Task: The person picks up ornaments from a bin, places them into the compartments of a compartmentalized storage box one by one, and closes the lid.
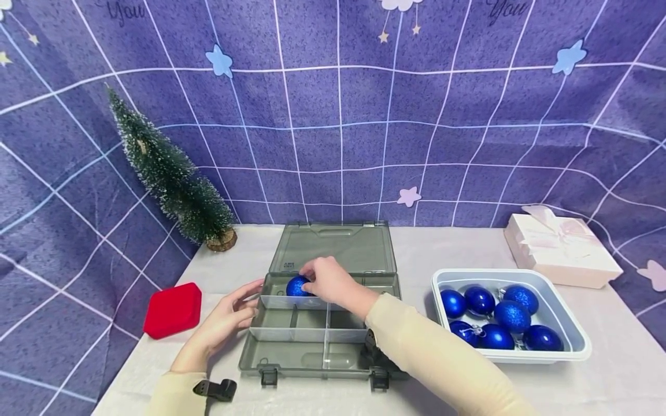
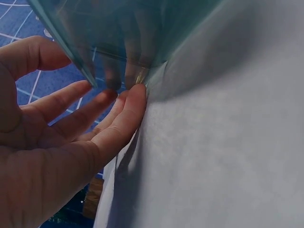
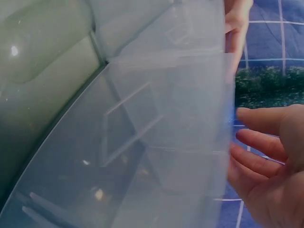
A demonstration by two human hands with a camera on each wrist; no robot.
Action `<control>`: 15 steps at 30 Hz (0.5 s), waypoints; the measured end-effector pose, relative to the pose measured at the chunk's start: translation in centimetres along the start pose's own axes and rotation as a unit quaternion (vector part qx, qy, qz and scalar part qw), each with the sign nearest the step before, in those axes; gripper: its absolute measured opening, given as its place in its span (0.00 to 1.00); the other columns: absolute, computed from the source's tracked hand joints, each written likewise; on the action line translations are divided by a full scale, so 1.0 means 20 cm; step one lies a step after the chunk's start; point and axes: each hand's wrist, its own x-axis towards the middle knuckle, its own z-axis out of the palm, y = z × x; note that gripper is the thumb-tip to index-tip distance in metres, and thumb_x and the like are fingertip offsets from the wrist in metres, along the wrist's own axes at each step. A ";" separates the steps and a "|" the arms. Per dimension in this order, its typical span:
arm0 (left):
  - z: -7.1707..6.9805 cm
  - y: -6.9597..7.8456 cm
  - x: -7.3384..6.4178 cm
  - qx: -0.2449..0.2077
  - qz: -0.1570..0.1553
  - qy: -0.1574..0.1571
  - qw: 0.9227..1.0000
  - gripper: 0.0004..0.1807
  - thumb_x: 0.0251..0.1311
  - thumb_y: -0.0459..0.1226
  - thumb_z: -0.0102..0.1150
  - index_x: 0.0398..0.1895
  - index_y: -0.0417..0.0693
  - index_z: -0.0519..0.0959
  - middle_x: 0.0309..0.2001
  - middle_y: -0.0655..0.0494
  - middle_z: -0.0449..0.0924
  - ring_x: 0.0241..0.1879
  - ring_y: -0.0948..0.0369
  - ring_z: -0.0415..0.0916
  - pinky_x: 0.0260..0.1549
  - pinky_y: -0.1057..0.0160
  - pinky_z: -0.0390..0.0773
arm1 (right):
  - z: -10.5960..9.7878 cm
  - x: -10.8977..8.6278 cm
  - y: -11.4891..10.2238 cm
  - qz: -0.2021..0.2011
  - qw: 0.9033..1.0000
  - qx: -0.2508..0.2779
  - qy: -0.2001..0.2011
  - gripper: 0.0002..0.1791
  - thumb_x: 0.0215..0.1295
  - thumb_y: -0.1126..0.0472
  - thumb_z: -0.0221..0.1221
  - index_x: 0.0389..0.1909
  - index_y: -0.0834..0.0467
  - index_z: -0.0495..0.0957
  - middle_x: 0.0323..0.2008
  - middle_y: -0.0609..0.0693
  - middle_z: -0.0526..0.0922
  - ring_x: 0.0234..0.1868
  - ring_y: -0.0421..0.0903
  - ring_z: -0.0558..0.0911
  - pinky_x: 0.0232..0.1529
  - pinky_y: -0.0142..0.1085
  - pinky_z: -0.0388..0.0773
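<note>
A grey see-through compartment box (image 1: 283,352) lies on the white cloth, its lid (image 1: 333,249) folded back flat behind it. My right hand (image 1: 333,283) reaches across the box and holds a glittery blue Christmas ball (image 1: 298,286) with fingers and thumb in the back left compartment. In the right wrist view the clear dividers hide most of the ball beside the right hand (image 3: 270,166). My left hand (image 1: 226,318) is at the box's left side, fingertips at its wall. The left wrist view shows the left hand (image 2: 61,123) with fingers extended along the box's edge.
A white tub (image 1: 577,341) with several blue Christmas balls (image 1: 512,316) stands on the right, a pale gift box (image 1: 567,254) with a bow behind it. At left are a red case (image 1: 173,310) and a small frosted tree (image 1: 171,173). A purple patterned cloth (image 1: 364,104) hangs behind.
</note>
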 end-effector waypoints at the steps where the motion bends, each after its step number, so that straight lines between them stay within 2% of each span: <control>1: 0.00 0.00 0.00 0.002 0.002 -0.001 1.000 0.39 0.65 0.25 0.54 0.79 0.37 0.55 0.75 0.29 0.53 0.69 0.36 0.57 0.46 0.60 0.80 | -0.01 -0.01 -0.01 -0.005 1.000 0.004 0.005 0.13 0.64 0.62 0.69 0.49 0.61 0.86 0.42 0.52 0.89 0.46 0.46 0.85 0.50 0.36 0.80; 8: -0.01 0.00 0.00 0.005 0.007 -0.006 1.000 0.39 0.65 0.25 0.54 0.79 0.36 0.54 0.75 0.28 0.52 0.69 0.34 0.56 0.47 0.59 0.80 | -0.15 -0.14 -0.11 -0.076 0.994 0.048 0.061 0.11 0.69 0.62 0.63 0.49 0.59 0.85 0.45 0.51 0.88 0.45 0.45 0.84 0.47 0.36 0.80; 15: 0.00 0.00 -0.01 0.000 0.001 -0.004 1.000 0.40 0.65 0.25 0.54 0.80 0.37 0.54 0.76 0.29 0.51 0.70 0.34 0.55 0.47 0.58 0.80 | -0.32 -0.39 -0.19 -0.154 0.979 0.077 0.111 0.12 0.68 0.63 0.64 0.51 0.60 0.84 0.47 0.49 0.87 0.47 0.45 0.84 0.48 0.38 0.80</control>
